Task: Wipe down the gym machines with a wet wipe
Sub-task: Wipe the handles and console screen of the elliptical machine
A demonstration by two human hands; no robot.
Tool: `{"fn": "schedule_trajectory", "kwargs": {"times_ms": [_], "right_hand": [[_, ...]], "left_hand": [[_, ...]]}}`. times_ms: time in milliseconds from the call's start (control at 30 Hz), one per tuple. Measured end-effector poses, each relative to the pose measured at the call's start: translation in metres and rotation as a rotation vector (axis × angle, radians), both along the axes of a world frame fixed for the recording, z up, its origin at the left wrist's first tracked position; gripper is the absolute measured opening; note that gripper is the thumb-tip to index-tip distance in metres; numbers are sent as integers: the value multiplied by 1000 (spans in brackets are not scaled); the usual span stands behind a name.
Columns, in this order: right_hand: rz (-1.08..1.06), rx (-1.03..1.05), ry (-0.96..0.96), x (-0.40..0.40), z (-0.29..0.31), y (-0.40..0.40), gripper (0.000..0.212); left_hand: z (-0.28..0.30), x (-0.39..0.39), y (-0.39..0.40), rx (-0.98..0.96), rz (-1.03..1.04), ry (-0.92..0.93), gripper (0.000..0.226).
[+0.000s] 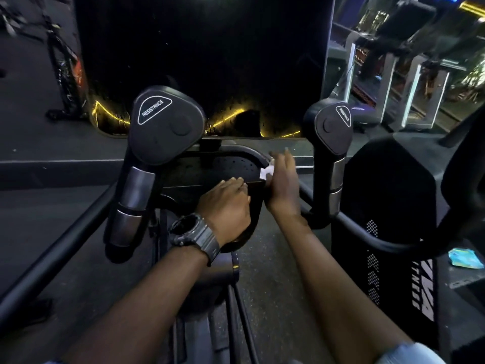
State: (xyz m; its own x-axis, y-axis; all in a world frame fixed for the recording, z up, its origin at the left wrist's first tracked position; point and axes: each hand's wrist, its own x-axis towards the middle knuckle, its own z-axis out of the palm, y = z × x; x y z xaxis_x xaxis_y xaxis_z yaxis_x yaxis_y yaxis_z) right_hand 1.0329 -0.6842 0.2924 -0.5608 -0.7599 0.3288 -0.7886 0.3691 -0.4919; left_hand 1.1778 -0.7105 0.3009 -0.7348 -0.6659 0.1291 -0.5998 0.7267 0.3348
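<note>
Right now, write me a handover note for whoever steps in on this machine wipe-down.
Left hand: no wipe in it, resting on the near edge of the console tray.
Right hand: pressing the white wet wipe against the tray's right end.
Wipe packet: blue, on the floor to the right.
Done: cannot tell from this view; only the tray is being worked.
Left: the two resistance handles, left and right, and the side rails.
</note>
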Motion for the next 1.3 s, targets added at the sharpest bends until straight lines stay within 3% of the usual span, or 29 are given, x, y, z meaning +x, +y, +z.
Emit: {"fn": "schedule_trajectory", "kwargs": {"times_ms": [67,167,233,267,333,367,467,567,633,733,900,1000,1100,1233,1300], "right_hand": [[-93,-13,-61,-2,4,-18,24],[97,-16,71,6,0,-17,2],[158,-23,139,6,-2,-5,31],[104,29,189,4,-1,0,33],[-27,112,248,-7,-2,-3,19],[-38,132,248,-10,-1,-11,22],[205,151,212,6,-4,-32,34],[305,166,104,9,-17,-22,23],[242,134,90,3,-11,-8,14],[19,248,148,-5,7,-26,19],[304,265,140,28,10,-41,22],[153,265,66,14,9,-23,20],[-32,269,107,-3,17,-40,21],[220,207,119,25,17,-56,19],[210,219,52,20,7,-45,20]], "left_hand": [[2,2,0,13,1,4,42],[3,5,0,41,26,19,39],[5,6,0,53,46,30,36],[6,5,0,58,51,25,36],[6,5,-2,62,59,15,35],[5,5,-2,63,61,16,34],[1,8,-5,52,102,34,29],[-4,15,-8,14,168,55,31],[-5,19,-8,-33,184,64,35],[-6,24,-10,-100,205,54,34],[-14,25,-18,-116,247,119,36],[-17,23,-21,-62,312,230,35],[-19,19,-17,-60,340,305,41],[-22,20,-18,-75,355,325,39],[-21,20,-20,-69,358,332,37]]}}
